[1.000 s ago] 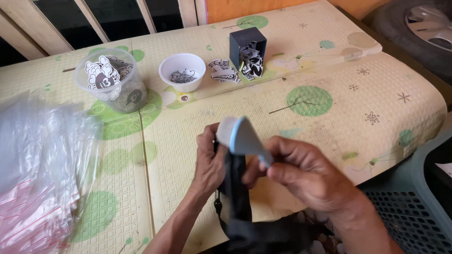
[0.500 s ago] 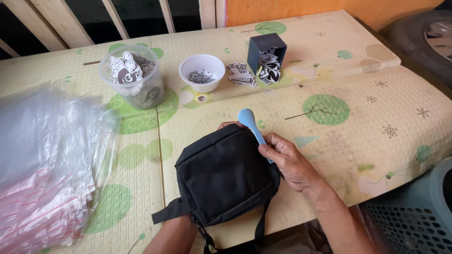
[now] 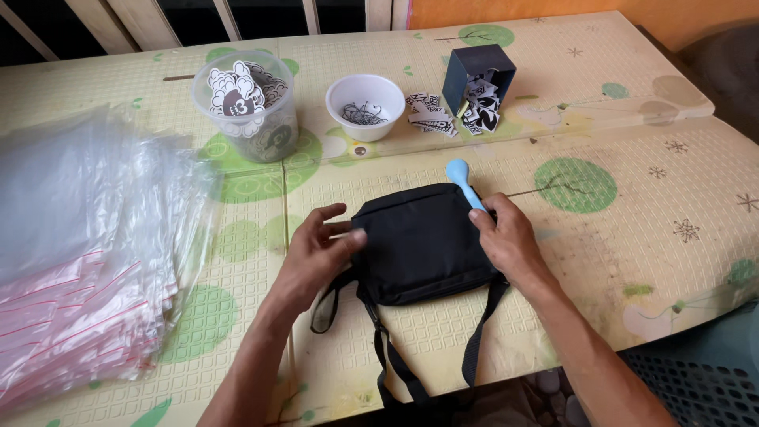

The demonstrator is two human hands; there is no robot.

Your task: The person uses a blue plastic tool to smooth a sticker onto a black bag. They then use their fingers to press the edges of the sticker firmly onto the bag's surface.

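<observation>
Black fabric is filling the middle of the view: a small black bag (image 3: 423,245) is lying flat on the patterned foam mat (image 3: 601,261), its straps (image 3: 474,348) trailing off the near edge. The left hand (image 3: 316,253) is pressing the bag's left side, fingers loosely spread. The right hand (image 3: 506,237) is gripping the bag's upper right corner, fingers curled together and pinching a light blue tool (image 3: 465,182) against it. That tool is sticking out loosely, so it is likely to slip free if the grip eases, and the dangling straps could be dragging the bag toward the edge. Behind, 3 containers are standing well apart from the bag: a clear plastic tub (image 3: 247,111) holding stickers, a white bowl (image 3: 365,107) holding small dark bits too small to identify, and a dark box (image 3: 477,75) spilling printed cutouts. Clear zip bags (image 3: 79,253) are lying stacked at the left.
</observation>
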